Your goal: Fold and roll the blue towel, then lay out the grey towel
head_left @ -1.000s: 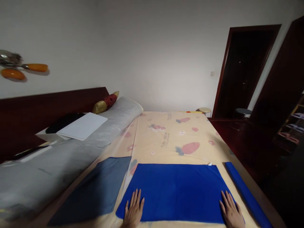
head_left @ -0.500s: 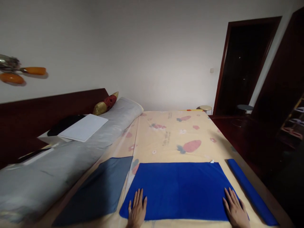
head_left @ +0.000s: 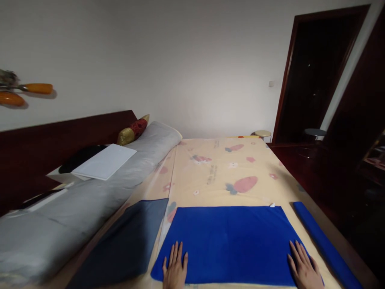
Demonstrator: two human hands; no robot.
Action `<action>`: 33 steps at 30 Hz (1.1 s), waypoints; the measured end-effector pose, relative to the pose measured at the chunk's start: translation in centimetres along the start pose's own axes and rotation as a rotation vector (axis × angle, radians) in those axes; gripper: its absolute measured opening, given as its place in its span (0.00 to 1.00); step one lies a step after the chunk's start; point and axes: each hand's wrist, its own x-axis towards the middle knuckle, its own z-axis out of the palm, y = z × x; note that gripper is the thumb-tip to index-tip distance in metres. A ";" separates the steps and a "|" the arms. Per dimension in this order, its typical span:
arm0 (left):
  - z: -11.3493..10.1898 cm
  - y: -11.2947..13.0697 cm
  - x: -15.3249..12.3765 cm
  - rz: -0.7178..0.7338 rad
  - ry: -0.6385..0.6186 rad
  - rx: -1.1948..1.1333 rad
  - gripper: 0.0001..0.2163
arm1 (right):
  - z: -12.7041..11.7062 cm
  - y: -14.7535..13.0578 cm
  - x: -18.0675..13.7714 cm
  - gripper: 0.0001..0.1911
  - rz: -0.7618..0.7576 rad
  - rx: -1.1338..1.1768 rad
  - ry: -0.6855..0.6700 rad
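Note:
A bright blue cloth (head_left: 231,245) with a small white tag at its far right corner lies spread flat on the bed. On its near left corner rests my left hand (head_left: 175,267), palm down with the fingers stretched out. My right hand (head_left: 305,267) lies flat in the same way on the near right corner, fingers slightly spread. A rolled blue cloth (head_left: 326,245) lies just to the right of my right hand. To the left of my left hand is a dark grey-blue cloth (head_left: 126,245), laid flat and partly in shadow.
The bed has a cream sheet (head_left: 210,176) printed with strawberries. Along the left runs a long grey bolster (head_left: 120,180), with a white board (head_left: 105,160) resting on it. Beyond are a red and gold cushion (head_left: 134,130), a dark headboard (head_left: 75,126) and two stools by the doorway.
The view has shifted slightly, so things at the right sit a little further right. Both hands stay flat on the blue cloth, which looks unchanged.

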 end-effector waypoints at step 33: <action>0.4 12.3 11.0 0.458 -0.134 -0.293 0.24 | 2.5 -12.6 14.1 0.28 -0.266 0.177 -0.270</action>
